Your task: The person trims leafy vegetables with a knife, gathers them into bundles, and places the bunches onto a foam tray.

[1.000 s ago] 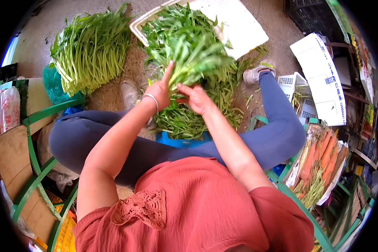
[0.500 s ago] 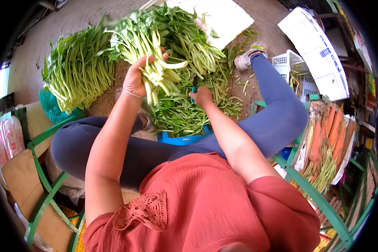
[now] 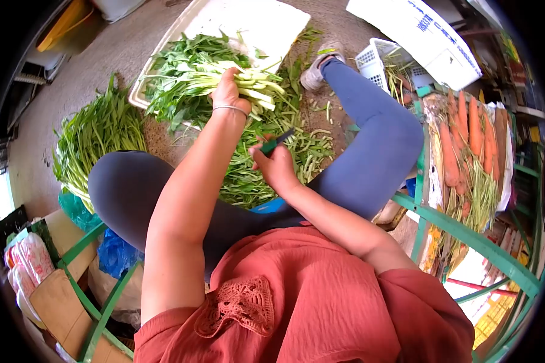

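My left hand (image 3: 227, 91) is closed around a bunch of leafy green stems (image 3: 191, 81), which looks like water spinach. Its leaves point left and the pale stem ends point right. The bunch is over the near part of a white foam tray (image 3: 272, 21); I cannot tell whether it touches it. My right hand (image 3: 278, 169) grips a knife (image 3: 272, 144) by its green handle, dark blade angled up and right. Below both hands lies a heap of cut stems and leaves (image 3: 242, 181), with the edge of a blue container (image 3: 267, 207) showing underneath.
A large stack of greens (image 3: 97, 139) lies on the floor at left. At right are carrots (image 3: 475, 130), a white plastic basket (image 3: 369, 63) and a printed white foam box (image 3: 427, 30). Green metal frames (image 3: 466, 233) flank my legs. A yellow tub (image 3: 69, 24) stands far left.
My view has shifted. The left hand has carried the bunch to the tray and turned it from upright to sideways. My right hand has raised the knife, tilting its blade rightward.
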`<action>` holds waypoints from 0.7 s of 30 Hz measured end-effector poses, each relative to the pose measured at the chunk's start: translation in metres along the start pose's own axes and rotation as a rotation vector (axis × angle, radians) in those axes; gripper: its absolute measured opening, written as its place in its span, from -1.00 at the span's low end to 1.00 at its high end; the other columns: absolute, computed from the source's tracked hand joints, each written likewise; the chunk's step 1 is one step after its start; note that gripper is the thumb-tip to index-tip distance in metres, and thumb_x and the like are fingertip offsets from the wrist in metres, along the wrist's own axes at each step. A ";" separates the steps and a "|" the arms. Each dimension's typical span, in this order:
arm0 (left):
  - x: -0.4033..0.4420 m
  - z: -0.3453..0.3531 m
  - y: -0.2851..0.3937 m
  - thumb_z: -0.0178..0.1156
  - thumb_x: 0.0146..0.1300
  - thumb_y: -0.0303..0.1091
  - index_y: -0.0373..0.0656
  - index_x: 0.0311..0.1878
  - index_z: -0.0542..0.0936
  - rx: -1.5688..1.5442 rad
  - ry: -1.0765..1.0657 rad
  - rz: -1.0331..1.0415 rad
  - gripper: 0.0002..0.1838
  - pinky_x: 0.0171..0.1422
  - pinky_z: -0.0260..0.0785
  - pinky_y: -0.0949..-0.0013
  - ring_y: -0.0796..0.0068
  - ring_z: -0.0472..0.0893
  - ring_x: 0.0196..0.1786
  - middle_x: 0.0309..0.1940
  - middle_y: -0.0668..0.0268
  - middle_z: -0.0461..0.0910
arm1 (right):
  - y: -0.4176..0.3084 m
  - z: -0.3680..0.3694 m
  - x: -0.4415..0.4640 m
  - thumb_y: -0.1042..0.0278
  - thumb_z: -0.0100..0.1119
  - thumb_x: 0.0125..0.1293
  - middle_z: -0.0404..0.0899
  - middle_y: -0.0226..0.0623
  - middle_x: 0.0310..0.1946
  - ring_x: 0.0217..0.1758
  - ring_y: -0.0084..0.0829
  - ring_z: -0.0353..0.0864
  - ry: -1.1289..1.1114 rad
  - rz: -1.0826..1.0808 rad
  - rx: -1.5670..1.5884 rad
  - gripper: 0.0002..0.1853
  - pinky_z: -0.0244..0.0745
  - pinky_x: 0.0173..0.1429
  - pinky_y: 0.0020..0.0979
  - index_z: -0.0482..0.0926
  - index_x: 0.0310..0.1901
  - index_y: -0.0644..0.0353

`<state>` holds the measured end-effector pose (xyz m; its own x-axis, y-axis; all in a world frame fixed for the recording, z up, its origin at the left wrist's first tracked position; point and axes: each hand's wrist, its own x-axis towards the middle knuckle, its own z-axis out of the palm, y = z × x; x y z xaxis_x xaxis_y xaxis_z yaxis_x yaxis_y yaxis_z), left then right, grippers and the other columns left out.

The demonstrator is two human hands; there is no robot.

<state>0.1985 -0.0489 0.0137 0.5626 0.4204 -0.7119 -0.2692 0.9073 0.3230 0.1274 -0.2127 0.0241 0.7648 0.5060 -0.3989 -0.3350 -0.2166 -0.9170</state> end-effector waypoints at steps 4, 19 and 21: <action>-0.009 0.026 -0.026 0.05 0.10 -0.24 -0.13 -0.23 0.43 0.012 -0.006 -0.018 -0.78 0.06 0.28 0.03 0.17 0.49 -0.16 -0.22 0.16 0.50 | -0.028 -0.005 0.021 0.38 0.12 0.06 0.49 -0.02 -0.58 -0.54 -0.10 0.50 0.137 -0.313 -0.423 -0.74 0.37 -0.41 -0.23 0.41 -0.28 0.41; 0.012 0.003 -0.051 0.15 0.00 -0.30 -0.24 -0.19 0.40 0.201 0.097 0.009 -0.69 -0.03 0.35 0.06 0.19 0.51 -0.24 -0.27 0.14 0.51 | -0.007 -0.008 0.068 0.34 -0.05 0.11 0.50 0.15 -0.48 -0.37 0.08 0.50 0.157 -0.163 -0.703 -0.78 0.39 -0.29 -0.08 0.48 -0.39 0.35; 0.019 0.000 -0.055 0.15 0.00 -0.32 -0.23 -0.19 0.40 0.176 0.123 0.013 -0.70 -0.05 0.36 0.06 0.20 0.51 -0.25 -0.28 0.14 0.51 | -0.004 -0.008 0.069 0.34 -0.05 0.11 0.50 0.15 -0.48 -0.36 0.08 0.50 0.137 -0.107 -0.697 -0.78 0.39 -0.28 -0.08 0.49 -0.44 0.35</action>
<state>0.2239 -0.0908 -0.0173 0.4577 0.4375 -0.7740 -0.1293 0.8941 0.4289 0.1862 -0.1836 0.0004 0.8515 0.4545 -0.2615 0.1402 -0.6779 -0.7217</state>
